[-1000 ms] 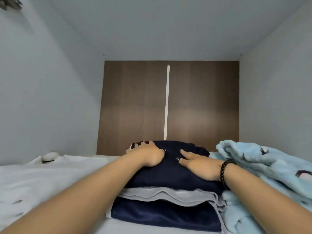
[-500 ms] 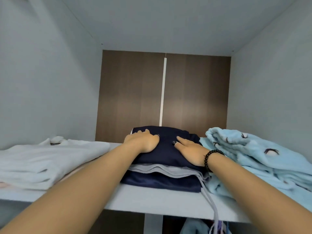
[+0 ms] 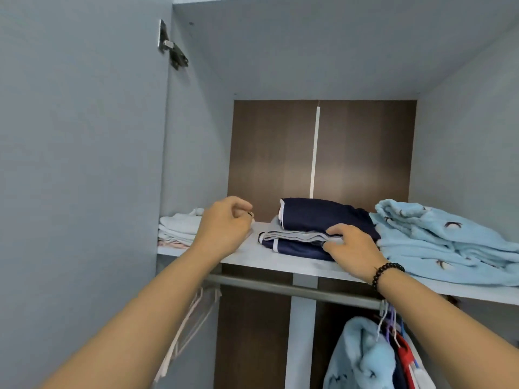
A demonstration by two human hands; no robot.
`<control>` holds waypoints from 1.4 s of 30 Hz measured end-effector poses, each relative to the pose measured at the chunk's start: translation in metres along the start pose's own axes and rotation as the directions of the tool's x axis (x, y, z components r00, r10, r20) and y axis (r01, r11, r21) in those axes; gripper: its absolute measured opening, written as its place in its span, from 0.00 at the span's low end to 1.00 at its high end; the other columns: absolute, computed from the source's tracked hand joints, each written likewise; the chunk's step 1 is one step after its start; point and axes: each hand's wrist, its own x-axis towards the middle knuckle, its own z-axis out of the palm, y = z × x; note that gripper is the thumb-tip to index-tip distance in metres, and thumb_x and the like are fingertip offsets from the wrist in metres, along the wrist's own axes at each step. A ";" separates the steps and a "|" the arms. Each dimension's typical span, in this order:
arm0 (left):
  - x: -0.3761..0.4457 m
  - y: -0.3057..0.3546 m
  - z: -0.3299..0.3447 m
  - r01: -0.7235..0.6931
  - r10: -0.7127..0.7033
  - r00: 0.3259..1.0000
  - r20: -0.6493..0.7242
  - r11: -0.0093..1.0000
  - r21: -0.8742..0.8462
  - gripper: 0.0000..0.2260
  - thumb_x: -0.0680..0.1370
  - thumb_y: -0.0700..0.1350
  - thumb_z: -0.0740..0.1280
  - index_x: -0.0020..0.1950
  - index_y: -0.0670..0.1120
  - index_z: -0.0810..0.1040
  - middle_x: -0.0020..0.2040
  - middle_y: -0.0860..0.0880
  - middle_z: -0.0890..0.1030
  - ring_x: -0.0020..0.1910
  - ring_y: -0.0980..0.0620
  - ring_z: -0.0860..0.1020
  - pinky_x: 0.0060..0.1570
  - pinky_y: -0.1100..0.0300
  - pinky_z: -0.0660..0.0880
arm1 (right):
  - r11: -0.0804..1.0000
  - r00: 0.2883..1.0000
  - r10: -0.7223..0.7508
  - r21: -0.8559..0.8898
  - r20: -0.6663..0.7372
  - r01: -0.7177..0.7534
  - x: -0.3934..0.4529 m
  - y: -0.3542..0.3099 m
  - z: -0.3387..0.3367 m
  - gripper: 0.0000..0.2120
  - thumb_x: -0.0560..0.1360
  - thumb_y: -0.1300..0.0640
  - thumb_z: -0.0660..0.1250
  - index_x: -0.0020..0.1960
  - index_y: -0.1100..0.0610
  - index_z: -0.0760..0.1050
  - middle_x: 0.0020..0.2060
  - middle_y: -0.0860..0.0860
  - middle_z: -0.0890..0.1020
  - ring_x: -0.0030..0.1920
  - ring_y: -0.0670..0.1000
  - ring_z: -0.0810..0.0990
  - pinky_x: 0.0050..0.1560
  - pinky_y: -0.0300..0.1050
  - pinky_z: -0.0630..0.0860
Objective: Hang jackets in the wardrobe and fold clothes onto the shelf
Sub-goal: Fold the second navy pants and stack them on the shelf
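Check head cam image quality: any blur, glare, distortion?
Head view: soft, even light, no glare; wide-angle bend in the wardrobe side panel and shelf edges; slight softness on the left hand; navy stack sharp; dark below the rail.

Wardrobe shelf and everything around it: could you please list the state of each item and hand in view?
Navy and grey stack: folded, on the shelf.
Light blue fleece: folded, right of the stack.
White clothes: folded, at the shelf's left end.
Left hand: loosely curled, holding nothing.
Right hand: fingers on the stack's front edge.
Rail: garments hanging at the right.
Hinge: opened out.
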 end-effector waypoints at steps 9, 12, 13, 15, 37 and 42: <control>-0.135 0.018 -0.125 0.032 0.008 0.958 -0.287 0.990 0.134 0.10 0.76 0.41 0.65 0.48 0.56 0.81 0.44 0.62 0.82 0.33 0.60 0.77 0.33 0.72 0.70 | 0.914 0.963 -0.235 0.367 0.133 0.173 -0.139 -0.091 0.049 0.09 0.75 0.56 0.67 0.49 0.42 0.76 0.53 0.39 0.76 0.53 0.37 0.75 0.45 0.26 0.67; -0.176 0.018 -0.153 0.072 0.005 0.951 -0.309 0.968 0.239 0.09 0.76 0.42 0.65 0.50 0.56 0.79 0.48 0.62 0.81 0.36 0.55 0.79 0.36 0.70 0.72 | 0.884 0.928 -0.306 0.426 0.214 0.193 -0.177 -0.120 0.060 0.09 0.75 0.57 0.66 0.49 0.43 0.77 0.52 0.39 0.76 0.53 0.38 0.75 0.45 0.26 0.67; -0.191 0.017 -0.161 0.090 -0.001 0.944 -0.330 0.963 0.255 0.10 0.76 0.42 0.65 0.51 0.56 0.79 0.48 0.62 0.81 0.39 0.58 0.79 0.40 0.68 0.72 | 0.874 0.917 -0.323 0.446 0.234 0.194 -0.189 -0.128 0.063 0.08 0.75 0.58 0.66 0.50 0.45 0.78 0.53 0.40 0.76 0.54 0.39 0.75 0.46 0.28 0.67; -0.220 0.015 -0.178 0.128 -0.021 0.923 -0.383 0.958 0.256 0.11 0.77 0.41 0.65 0.52 0.57 0.78 0.49 0.65 0.78 0.46 0.62 0.77 0.44 0.69 0.70 | 0.854 0.893 -0.356 0.484 0.275 0.191 -0.213 -0.144 0.068 0.09 0.75 0.59 0.65 0.51 0.47 0.78 0.54 0.42 0.76 0.53 0.40 0.75 0.47 0.28 0.69; -0.276 -0.002 -0.265 0.278 -0.345 0.905 -0.249 0.922 -0.269 0.22 0.78 0.66 0.48 0.45 0.70 0.82 0.49 0.65 0.84 0.49 0.69 0.80 0.51 0.66 0.69 | 0.752 0.793 -0.487 0.637 0.367 0.167 -0.300 -0.292 0.166 0.43 0.75 0.45 0.67 0.78 0.47 0.42 0.76 0.38 0.46 0.72 0.36 0.50 0.66 0.28 0.49; -0.276 -0.018 -0.263 0.234 -0.308 0.926 -0.217 0.922 -0.310 0.16 0.78 0.61 0.57 0.53 0.59 0.83 0.51 0.60 0.84 0.52 0.61 0.81 0.54 0.67 0.75 | 0.686 0.885 -0.394 0.721 0.249 0.102 -0.306 -0.283 0.187 0.43 0.72 0.43 0.70 0.77 0.42 0.47 0.74 0.33 0.50 0.72 0.32 0.50 0.70 0.29 0.51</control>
